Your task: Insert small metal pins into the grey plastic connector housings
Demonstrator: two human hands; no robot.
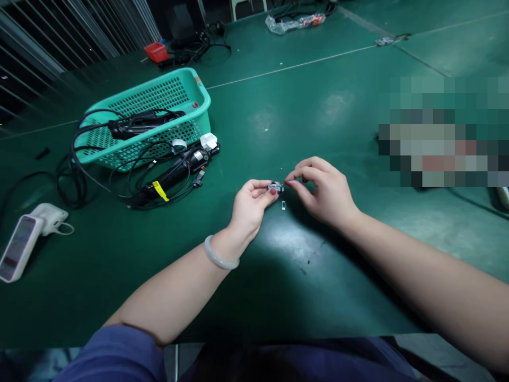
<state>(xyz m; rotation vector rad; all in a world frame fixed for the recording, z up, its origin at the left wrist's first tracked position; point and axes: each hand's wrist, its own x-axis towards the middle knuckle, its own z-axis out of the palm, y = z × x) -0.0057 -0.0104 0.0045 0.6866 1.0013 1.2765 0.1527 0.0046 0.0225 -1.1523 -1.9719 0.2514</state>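
Observation:
My left hand (pixel 250 204) pinches a small grey and black part (pixel 275 187) between thumb and fingers, just above the green table (pixel 278 116). My right hand (pixel 322 191) is closed in a pinch at the part's right end and touches it. A tiny white piece (pixel 283 205) lies on the table right below both hands. A pale bangle (pixel 219 255) sits on my left wrist.
A teal plastic basket (pixel 159 101) with a black corded tool stands at the back left. A black electric screwdriver (pixel 175 172) with tangled cables lies in front of it. A white handheld scanner (pixel 26 239) rests at the far left. A red box (pixel 156 51) sits far back.

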